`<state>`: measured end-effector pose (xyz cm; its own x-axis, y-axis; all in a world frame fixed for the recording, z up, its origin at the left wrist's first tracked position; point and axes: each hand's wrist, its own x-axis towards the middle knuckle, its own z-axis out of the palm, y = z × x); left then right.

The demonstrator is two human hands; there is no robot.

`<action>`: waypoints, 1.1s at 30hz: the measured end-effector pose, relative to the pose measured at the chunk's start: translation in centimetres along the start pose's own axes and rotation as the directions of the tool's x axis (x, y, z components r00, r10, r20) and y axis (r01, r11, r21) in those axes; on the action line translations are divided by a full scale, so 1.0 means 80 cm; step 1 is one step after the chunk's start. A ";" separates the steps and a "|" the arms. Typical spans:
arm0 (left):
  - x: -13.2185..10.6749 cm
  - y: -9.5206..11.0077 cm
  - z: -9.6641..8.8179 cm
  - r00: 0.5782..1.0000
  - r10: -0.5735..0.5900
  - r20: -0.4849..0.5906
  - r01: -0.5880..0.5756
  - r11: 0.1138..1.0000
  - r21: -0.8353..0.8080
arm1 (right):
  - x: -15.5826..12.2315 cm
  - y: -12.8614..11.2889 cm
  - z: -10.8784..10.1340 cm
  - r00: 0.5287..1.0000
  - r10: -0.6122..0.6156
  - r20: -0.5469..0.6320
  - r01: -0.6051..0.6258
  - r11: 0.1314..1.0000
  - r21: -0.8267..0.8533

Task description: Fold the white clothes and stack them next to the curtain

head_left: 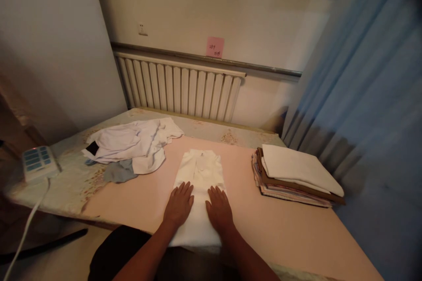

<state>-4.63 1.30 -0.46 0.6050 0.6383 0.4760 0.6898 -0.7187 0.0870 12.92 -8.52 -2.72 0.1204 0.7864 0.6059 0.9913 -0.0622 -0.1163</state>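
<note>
A white shirt (199, 224) lies in a long narrow fold in front of me, collar end away from me and the near end at the table's front edge. My left hand (180, 204) rests flat on its left side, fingers stretched out. On the right side my right hand (218, 206) lies flat too, palm down and fingers extended. Between the two hands a strip of the white cloth shows. What is under the palms is hidden.
Loose white and grey clothes (132, 140) are heaped at the back left. At the right sits a stack of folded garments (296, 171). A power strip (38, 162) with a white cord is on the left corner. Behind the table (263, 237) stands a radiator (184, 88); a blue curtain (356, 96) hangs right.
</note>
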 end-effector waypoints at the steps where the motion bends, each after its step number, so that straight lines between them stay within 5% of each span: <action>1: 0.000 0.000 0.000 1.000 0.002 0.000 -0.002 1.000 0.003 | 0.000 0.000 0.000 1.000 0.002 -0.002 -0.002 1.000 0.004; 33: 0.001 0.002 -0.004 1.000 0.003 0.026 -0.004 1.000 0.030 | 0.001 -0.001 -0.002 0.999 0.025 0.040 -0.028 0.998 0.055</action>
<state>-4.61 1.15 -0.16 0.6171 0.6430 0.4537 0.6990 -0.7127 0.0593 12.82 -8.56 -2.58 0.1433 0.8082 0.5712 0.9831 -0.0498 -0.1762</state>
